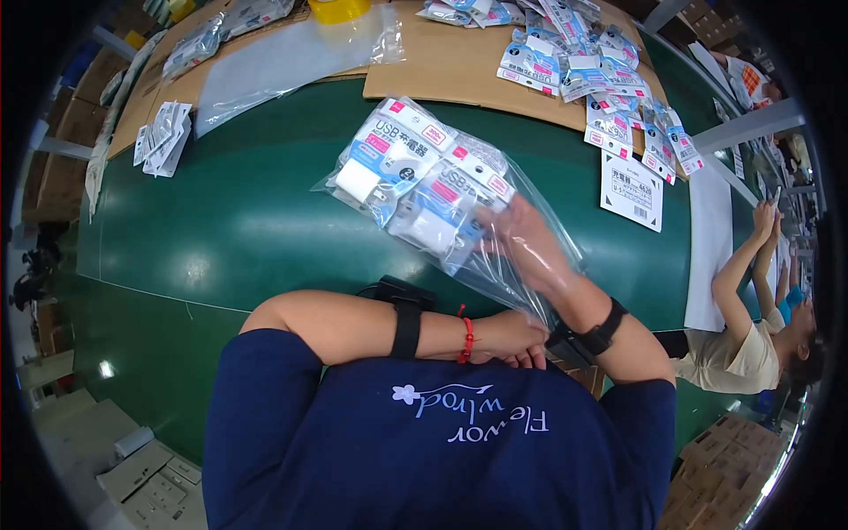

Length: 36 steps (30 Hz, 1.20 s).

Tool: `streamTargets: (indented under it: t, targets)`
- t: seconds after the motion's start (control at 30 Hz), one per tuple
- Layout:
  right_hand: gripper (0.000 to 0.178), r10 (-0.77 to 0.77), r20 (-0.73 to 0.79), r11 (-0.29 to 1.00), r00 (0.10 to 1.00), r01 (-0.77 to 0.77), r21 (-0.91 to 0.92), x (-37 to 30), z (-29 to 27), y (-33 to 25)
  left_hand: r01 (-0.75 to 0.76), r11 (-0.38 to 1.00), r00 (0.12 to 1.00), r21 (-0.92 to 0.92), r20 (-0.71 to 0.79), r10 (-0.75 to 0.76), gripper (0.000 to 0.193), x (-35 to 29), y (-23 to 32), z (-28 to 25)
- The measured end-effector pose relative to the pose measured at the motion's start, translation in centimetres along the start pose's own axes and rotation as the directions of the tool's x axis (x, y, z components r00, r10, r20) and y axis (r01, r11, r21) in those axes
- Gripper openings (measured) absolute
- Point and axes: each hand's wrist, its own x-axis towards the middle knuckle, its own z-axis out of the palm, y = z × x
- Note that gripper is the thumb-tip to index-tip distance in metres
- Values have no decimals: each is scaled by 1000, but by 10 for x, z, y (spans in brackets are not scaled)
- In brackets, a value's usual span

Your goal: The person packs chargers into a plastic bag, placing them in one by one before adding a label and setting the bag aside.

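Your green table (274, 208) sits under everything; the clear bag (491, 279) is over its middle, right before your chest, charger packs (393, 168) inside. Your right hand (523, 237) is in there too, against a pack, fingers blurred so can't tell if they're pinching; your left hand (514, 337) is by the bag's mouth, grip hard to tell.

We see 1 clear bag (495, 269), thin and glossy, slanting from upper left to lower right across the middle of our view. Its film is creased, and looser toward the lower right. Inside, bunched at the upper left, we count at least 2 packs (399, 166), side by side and tilted, the right one a little lower. On each we see a white header with pink marks, a blue-and-white printed front and a white charger (356, 180) toward the lower left.
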Motion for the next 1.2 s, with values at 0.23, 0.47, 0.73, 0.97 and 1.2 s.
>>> streamTargets:
  t: [0.23,0.47,0.73,0.97,1.2]
  targets:
    - [34,41,34,996,999,-38,-84,-11,-26,-9,-200,727,978,657,87,190,39,-38,24,-8]
    - [24,131,17,988,991,-129,-82,-8,-23,0,-318,299,705,900,14,709,34,-101,64,-7]
    - [26,46,95,970,994,-22,-243,-5,-29,-12,365,-288,380,885,141,914,58,-81,67,-71]
    - [24,-31,334,825,942,212,-523,-48,-85,-125,441,-264,426,858,60,903,67,-89,66,-65]
    - [22,-753,425,-288,503,328,-900,116,-99,-69,359,-310,430,880,139,892,64,-88,74,-55]
